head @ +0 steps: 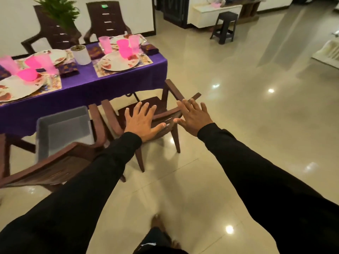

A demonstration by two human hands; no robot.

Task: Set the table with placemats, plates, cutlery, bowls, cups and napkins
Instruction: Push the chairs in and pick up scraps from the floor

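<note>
A table under a purple cloth (117, 83) stands at the upper left. On it lie patterned placemats (146, 61) with floral plates (119, 62), pink cups (104, 44), pink bowls (125, 50) and folded purple napkins (149, 48). My left hand (142, 121) and my right hand (194, 117) are stretched out in front of me with fingers spread, holding nothing. Both hover above a brown chair (165, 116) at the table's near right corner; whether they touch it is unclear.
A grey tub (64, 129) sits on a second brown chair (55, 162) at the near left. Two more chairs and a potted plant (80, 54) stand by the far side. A dark stool (224, 27) and a white cabinet (216, 15) are at the back. The glossy tiled floor spreads out to the right.
</note>
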